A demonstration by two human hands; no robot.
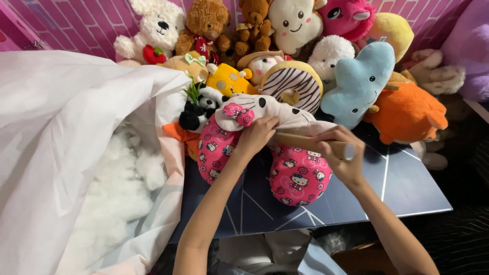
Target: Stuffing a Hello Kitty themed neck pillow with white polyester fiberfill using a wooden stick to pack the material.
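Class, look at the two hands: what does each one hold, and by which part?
The right hand grips a wooden stick near its outer end; the left hand pinches the pink neck pillow at its top edge.

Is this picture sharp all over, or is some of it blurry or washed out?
Head view: the pink neck pillow and both hands are fairly sharp; the white plastic bag at left is overexposed; the lower right corner falls into dark shadow; edges bend slightly.

One head-worn camera looks steeply down and forward — close over a dark tabletop (407, 188) — toward a pink brick-patterned wall (91, 23) at the frame's top.
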